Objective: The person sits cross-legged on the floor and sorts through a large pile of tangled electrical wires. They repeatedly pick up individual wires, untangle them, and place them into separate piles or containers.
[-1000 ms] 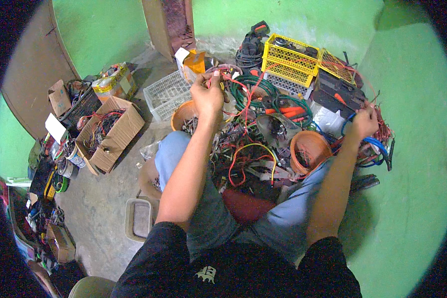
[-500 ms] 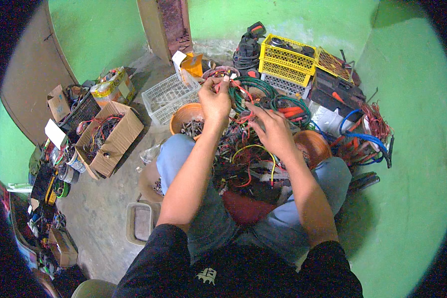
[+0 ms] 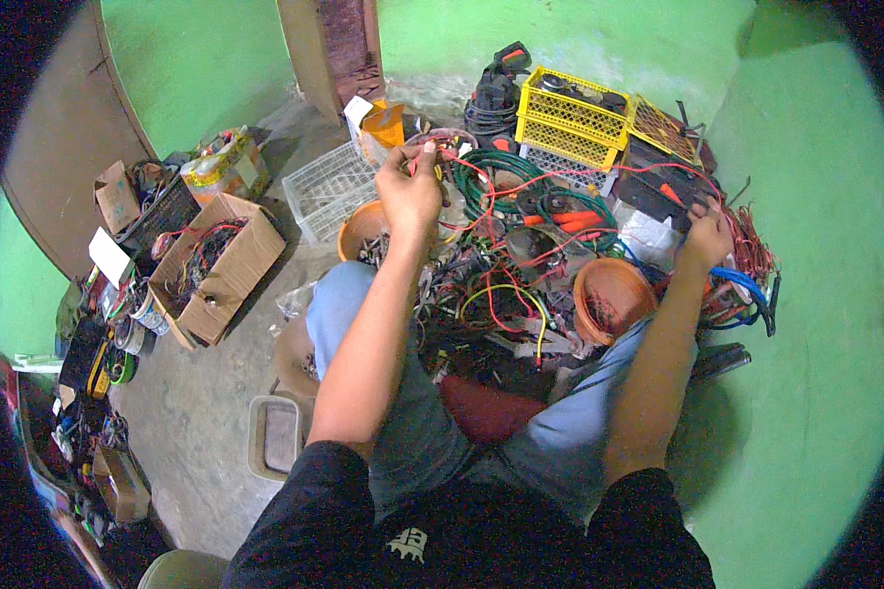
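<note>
Pinching a red wire (image 3: 658, 166) strung above tangled cables (image 3: 462, 270), the left hand (image 3: 410, 194) hovers beside an orange bowl (image 3: 351, 236) of grey pieces; the right hand (image 3: 709, 236) curls near the wire, its grip unclear. Beyond, a cardboard box (image 3: 238, 292) holds wires, a yellow crate (image 3: 570, 134) dark items.

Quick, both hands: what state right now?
Left hand: closed, pinching red wire.
Right hand: closed, apparently on the stretched red wire; exact grip too small to tell.
</note>
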The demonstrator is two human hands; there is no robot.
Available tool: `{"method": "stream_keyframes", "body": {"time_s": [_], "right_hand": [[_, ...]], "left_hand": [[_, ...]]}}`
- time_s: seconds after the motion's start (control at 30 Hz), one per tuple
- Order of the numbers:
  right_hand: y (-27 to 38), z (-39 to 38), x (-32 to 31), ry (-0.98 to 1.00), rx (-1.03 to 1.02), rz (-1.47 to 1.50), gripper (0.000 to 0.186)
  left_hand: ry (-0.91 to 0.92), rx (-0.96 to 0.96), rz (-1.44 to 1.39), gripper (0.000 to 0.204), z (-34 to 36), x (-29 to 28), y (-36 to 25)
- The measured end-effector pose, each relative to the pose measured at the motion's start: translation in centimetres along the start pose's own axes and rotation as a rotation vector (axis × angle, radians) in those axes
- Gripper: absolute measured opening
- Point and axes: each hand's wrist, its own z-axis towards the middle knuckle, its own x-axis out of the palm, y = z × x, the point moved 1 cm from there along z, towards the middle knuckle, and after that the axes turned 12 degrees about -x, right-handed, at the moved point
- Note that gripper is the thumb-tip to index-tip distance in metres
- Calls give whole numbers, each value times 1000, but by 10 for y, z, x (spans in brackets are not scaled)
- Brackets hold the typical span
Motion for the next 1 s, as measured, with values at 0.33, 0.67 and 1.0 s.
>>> {"method": "stream_keyframes", "body": {"time_s": [0.33,0.67,1.0], "right_hand": [[89,-168,74,915,-707,-227,44],[87,-149,68,1270,3,53,19],[-4,18,-28,340,-517,-343,47]], "left_hand": [[91,-61,43,20,-12,15,4],[67,-40,-11,18,-8,16,5],[47,3,-27,19,-3,11,-1]]}}
